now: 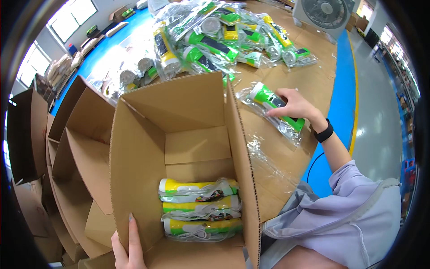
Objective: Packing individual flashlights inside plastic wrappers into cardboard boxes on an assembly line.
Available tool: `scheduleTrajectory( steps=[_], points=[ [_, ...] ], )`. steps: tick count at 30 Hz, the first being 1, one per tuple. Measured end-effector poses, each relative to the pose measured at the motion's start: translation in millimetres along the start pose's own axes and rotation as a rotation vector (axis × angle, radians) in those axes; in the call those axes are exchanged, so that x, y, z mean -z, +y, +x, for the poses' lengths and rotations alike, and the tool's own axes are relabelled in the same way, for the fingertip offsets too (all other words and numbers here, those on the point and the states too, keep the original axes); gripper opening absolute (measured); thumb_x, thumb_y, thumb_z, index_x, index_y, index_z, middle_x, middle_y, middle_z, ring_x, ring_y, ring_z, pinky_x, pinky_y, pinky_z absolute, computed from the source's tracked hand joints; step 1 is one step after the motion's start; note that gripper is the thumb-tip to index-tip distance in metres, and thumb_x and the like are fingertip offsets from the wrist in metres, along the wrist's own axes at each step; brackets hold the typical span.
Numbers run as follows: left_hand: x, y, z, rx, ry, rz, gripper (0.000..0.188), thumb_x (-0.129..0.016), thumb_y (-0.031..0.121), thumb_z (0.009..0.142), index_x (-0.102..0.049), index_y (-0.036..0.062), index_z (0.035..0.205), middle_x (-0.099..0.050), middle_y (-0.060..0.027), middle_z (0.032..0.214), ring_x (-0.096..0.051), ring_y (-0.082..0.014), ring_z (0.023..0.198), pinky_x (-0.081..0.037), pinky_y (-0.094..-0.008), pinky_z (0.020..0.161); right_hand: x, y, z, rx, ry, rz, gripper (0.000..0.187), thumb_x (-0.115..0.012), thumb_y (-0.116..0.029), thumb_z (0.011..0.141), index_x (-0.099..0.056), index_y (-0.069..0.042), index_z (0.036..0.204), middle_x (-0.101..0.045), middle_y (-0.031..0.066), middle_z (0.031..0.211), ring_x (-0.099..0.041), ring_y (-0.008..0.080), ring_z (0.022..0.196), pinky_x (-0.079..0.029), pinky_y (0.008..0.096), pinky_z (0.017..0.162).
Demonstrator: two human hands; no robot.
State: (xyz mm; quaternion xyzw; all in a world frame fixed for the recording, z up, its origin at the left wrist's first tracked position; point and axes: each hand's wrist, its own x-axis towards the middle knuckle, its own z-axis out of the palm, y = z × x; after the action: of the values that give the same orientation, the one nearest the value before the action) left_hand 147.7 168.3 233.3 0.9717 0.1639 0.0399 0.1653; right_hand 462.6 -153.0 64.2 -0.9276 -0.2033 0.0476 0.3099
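Note:
An open cardboard box [139, 154] stands before me. Inside, three yellow, green and white flashlights [201, 206] in clear plastic bags lie side by side across its bottom. My left hand [130, 249] grips the box's left wall near the front, with two fingers reaching over the edge to the inside. To the right of the box, my right hand [293, 104] is closed around a green and white flashlight [264, 96] with a dark panel, also bagged. That flashlight lies at a slant over the cardboard-covered table [309, 85]; whether it touches the surface I cannot tell.
A large heap of bagged green and yellow flashlights [215, 47] covers the far part of the table. Several open cardboard boxes [85, 148] crowd the left side. A fan [322, 13] stands at the far right. An empty-looking plastic bag [264, 154] lies beside the box.

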Motion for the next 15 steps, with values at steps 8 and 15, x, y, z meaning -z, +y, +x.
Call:
scheduleTrajectory(
  steps=[8,15],
  points=[
    [-10,-32,5,-0.134,0.033,0.121,0.045,-0.053,0.001,0.082,-0.053,-0.0029,0.128,-0.053,-0.0221,0.116,-0.058,-0.0335,0.108,-0.049,-0.0373,0.091,-10,-50,33,-0.016,-0.16,0.861,0.044,-0.068,-0.034,0.081,-0.059,0.001,0.106,-0.063,0.0064,0.093,-0.057,0.011,0.074,-0.048,0.0284,0.068],
    [3,-8,4,-0.033,-0.006,-0.024,0.058,-0.062,0.001,0.076,-0.049,0.0042,0.133,-0.05,-0.0242,0.121,-0.053,-0.0397,0.111,-0.045,-0.0413,0.091,-15,-34,50,-0.086,-0.069,1.639,0.037,-0.068,-0.032,0.083,-0.054,-0.004,0.104,-0.06,0.0074,0.09,-0.061,0.0151,0.076,-0.052,0.0275,0.064]
  ],
)
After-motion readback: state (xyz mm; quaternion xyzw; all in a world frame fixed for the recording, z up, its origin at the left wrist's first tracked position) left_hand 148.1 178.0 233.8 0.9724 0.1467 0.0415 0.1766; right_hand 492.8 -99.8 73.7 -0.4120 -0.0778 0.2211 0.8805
